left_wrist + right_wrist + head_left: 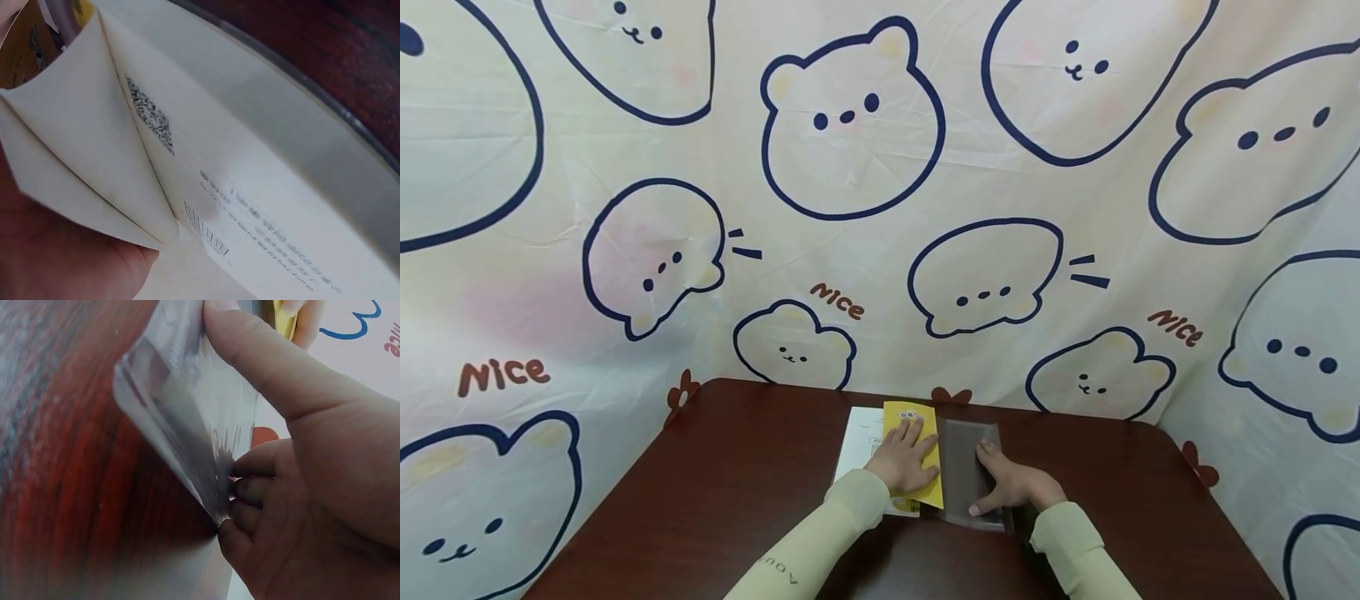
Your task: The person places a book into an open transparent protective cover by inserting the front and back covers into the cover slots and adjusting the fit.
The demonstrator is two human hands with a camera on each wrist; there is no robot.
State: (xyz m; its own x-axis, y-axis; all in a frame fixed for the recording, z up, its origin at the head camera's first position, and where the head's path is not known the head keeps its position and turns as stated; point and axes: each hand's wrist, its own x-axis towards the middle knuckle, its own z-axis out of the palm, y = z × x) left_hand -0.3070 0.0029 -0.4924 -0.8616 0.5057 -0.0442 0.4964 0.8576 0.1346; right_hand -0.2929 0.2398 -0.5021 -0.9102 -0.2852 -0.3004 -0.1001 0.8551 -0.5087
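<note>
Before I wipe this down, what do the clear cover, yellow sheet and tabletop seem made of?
Clear cover: probably glossy plastic; transparent, with bright creases.
Yellow sheet: likely paper or thin card, finish uncertain; opaque and printed.
Tabletop: shiny wood or laminate; dark grain, reflections.

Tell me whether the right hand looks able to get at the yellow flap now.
Probably yes: the right hand touches the clear plastic alongside, and the left hand leaves the lower corner of the yellow flap uncovered.
</note>
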